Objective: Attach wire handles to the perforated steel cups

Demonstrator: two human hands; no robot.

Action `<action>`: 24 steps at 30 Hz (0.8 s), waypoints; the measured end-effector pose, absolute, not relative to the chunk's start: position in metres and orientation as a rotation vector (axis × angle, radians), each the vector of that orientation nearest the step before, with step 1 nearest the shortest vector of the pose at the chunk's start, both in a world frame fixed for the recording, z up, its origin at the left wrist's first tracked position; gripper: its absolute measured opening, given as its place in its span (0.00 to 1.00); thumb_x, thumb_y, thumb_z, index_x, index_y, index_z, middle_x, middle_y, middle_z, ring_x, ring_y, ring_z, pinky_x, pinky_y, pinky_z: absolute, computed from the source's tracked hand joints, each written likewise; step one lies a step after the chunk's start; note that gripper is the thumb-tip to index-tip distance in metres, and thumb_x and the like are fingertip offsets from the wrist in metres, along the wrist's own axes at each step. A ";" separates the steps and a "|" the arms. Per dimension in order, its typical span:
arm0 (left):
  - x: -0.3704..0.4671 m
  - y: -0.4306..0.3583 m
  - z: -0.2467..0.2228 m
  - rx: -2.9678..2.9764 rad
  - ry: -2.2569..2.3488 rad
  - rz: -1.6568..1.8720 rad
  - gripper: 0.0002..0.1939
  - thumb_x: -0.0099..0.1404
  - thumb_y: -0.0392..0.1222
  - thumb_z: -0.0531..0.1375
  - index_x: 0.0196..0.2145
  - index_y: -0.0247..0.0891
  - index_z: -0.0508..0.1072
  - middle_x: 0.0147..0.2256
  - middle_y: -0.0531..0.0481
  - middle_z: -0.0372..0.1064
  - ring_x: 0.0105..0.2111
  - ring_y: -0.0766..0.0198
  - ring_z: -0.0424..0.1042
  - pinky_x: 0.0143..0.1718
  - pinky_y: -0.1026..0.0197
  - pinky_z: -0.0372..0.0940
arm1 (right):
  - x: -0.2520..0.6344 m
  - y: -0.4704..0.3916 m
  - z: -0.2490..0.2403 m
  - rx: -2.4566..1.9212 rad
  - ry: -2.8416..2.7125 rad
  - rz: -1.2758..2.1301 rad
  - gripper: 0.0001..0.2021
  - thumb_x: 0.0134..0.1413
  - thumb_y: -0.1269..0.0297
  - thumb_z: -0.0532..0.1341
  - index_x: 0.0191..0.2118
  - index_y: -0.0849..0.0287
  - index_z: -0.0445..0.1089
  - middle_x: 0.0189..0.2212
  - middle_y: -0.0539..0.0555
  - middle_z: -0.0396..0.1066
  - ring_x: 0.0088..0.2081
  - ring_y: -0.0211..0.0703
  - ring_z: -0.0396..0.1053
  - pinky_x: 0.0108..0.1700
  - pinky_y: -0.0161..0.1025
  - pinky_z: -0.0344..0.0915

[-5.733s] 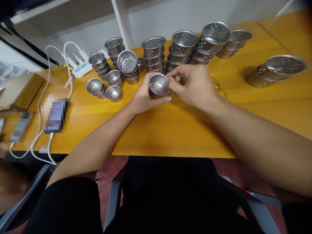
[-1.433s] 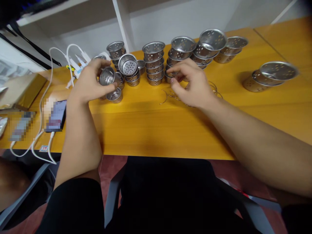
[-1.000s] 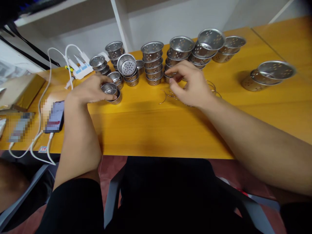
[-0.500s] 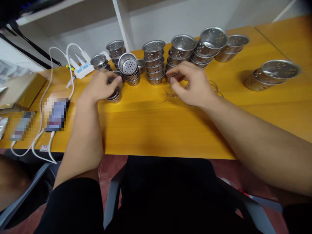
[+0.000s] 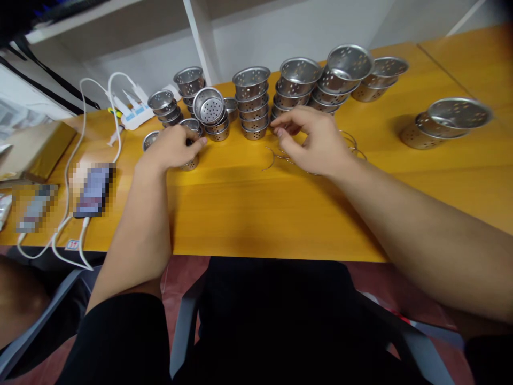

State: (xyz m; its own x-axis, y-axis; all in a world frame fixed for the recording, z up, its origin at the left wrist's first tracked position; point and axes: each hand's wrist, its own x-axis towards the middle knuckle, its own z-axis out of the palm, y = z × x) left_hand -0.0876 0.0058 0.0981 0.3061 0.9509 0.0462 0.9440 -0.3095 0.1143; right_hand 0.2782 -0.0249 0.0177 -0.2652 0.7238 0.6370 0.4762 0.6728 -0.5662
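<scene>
Perforated steel cups stand in stacks along the back of the wooden table [image 5: 256,214]. My left hand [image 5: 170,147] is low over a small cup [image 5: 191,163] at the near left of the group, its thumb stretched to the right. The other fingers curl down out of sight, so whether they grip this cup is unclear. Farther right, my right hand [image 5: 315,136] hovers with bent fingers and thumb apart, and no object shows between them. Its fingertips are near a stack of larger cups [image 5: 298,77]. Thin bent wire pieces [image 5: 272,159] lie beneath and beside it.
A tilted cup [image 5: 209,106] tops a short stack. Two nested cups [image 5: 430,128] sit apart at the right. Phones [image 5: 94,190] with white cables, a power strip [image 5: 137,114] and a cardboard box [image 5: 36,149] occupy the left side. Another person's arm shows at lower left.
My left hand has moved slightly right and nearer to me, uncovering cups behind and left of it. My right hand has hardly moved.
</scene>
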 end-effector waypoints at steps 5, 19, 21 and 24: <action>-0.092 0.009 0.096 2.485 1.732 0.258 0.23 0.74 0.56 0.60 0.47 0.39 0.89 0.49 0.38 0.90 0.48 0.44 0.84 0.53 0.39 0.75 | 0.278 -0.024 0.017 -0.903 -1.916 0.323 0.10 0.80 0.46 0.69 0.54 0.41 0.83 0.46 0.59 0.86 0.45 0.67 0.82 0.53 0.75 0.81; -0.090 0.007 0.104 2.360 1.642 1.596 0.16 0.84 0.59 0.63 0.58 0.47 0.78 0.60 0.48 0.77 0.64 0.50 0.74 0.73 0.35 0.68 | 0.278 -0.026 0.019 -0.931 -1.887 0.267 0.11 0.78 0.46 0.71 0.54 0.43 0.85 0.45 0.57 0.87 0.46 0.68 0.86 0.54 0.69 0.86; -0.083 0.002 0.106 2.459 1.333 1.721 0.26 0.84 0.72 0.60 0.64 0.51 0.70 0.64 0.47 0.73 0.65 0.47 0.72 0.72 0.35 0.68 | 0.278 -0.027 0.019 -0.937 -1.873 0.258 0.13 0.78 0.44 0.71 0.55 0.43 0.85 0.44 0.57 0.87 0.47 0.68 0.87 0.54 0.68 0.87; -0.060 -0.014 0.103 2.584 1.199 1.487 0.30 0.83 0.71 0.61 0.70 0.54 0.63 0.69 0.45 0.72 0.67 0.47 0.74 0.72 0.39 0.72 | 0.277 -0.028 0.020 -0.938 -1.871 0.266 0.14 0.78 0.43 0.70 0.57 0.42 0.85 0.46 0.57 0.88 0.49 0.68 0.87 0.55 0.67 0.87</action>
